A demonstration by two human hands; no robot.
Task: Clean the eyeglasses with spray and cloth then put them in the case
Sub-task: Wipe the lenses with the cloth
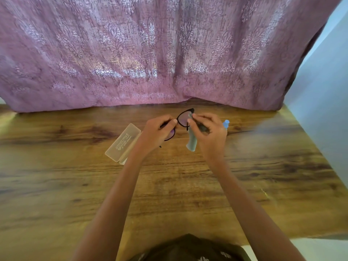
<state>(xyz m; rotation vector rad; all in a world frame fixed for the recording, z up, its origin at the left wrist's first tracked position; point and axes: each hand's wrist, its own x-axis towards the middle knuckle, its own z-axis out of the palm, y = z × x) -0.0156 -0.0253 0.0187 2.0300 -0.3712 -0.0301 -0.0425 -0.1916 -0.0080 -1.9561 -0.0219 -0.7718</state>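
Eyeglasses (183,119) held up over the wooden table (188,176), dark frame, both hands on them. Left hand (158,131) grips the frame at the left lens, fingers curled round it, thumb tip near the bridge. Right hand (209,132) pinches a pale grey cloth (191,142) against the right lens; the loose end of the cloth hangs below the fingers. Case (122,143), translucent beige with white print on the lid, lies on the table just left of the left wrist; cannot tell if it is latched. Spray bottle (226,123) sits behind the right hand, only the blue top shows. Pink patterned curtain (169,53) hangs along the far table edge.
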